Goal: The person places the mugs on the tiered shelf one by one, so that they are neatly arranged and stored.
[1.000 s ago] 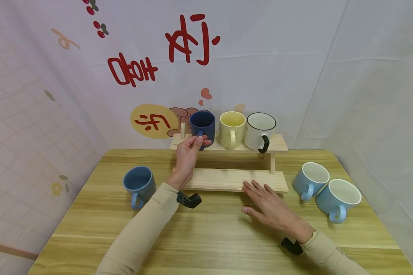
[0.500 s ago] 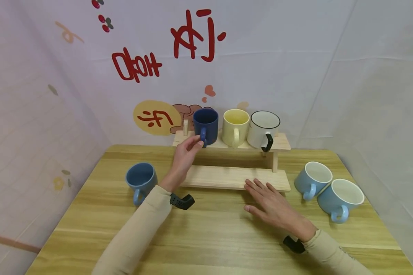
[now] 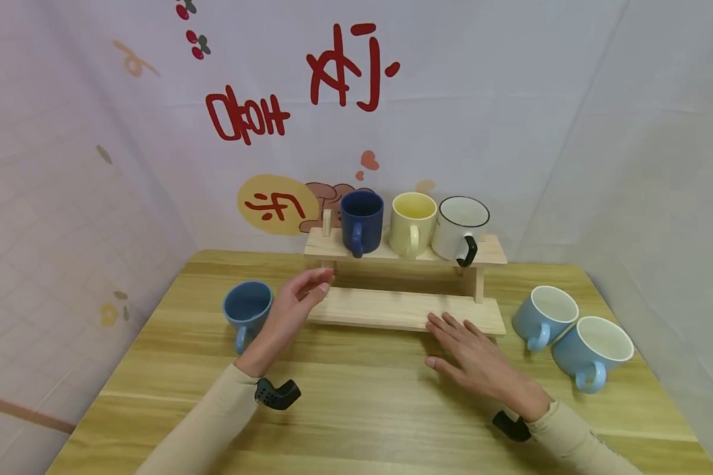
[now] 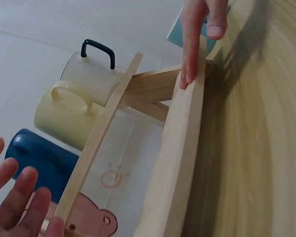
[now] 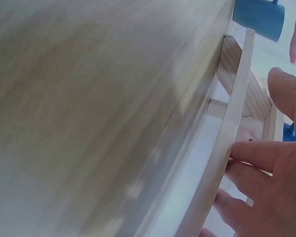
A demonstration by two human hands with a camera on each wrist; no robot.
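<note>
My left hand (image 3: 290, 310) is off the mugs, its fingers loosely bent and holding nothing, in front of the left end of a two-tier wooden shelf (image 3: 380, 308). On the upper tier stand a dark blue mug (image 3: 362, 222), a pale yellow mug (image 3: 412, 224) and a white mug (image 3: 460, 227) with a black rim and handle. With straight fingers my right hand (image 3: 475, 359) rests on the front edge of the lower tier. In the right wrist view its fingers (image 5: 251, 177) touch that board's edge.
Left of the shelf stands a medium-blue mug (image 3: 247, 305), partly behind my left hand. Two light blue mugs with white insides, a smaller one (image 3: 544, 316) and a larger one (image 3: 592, 351), stand close together at the right. A printed cloth hangs behind the wooden table (image 3: 356, 422).
My left hand has let go of the dark blue mug's handle and drawn back down and left. That mug stays on the upper tier. My right hand keeps its place on the shelf.
</note>
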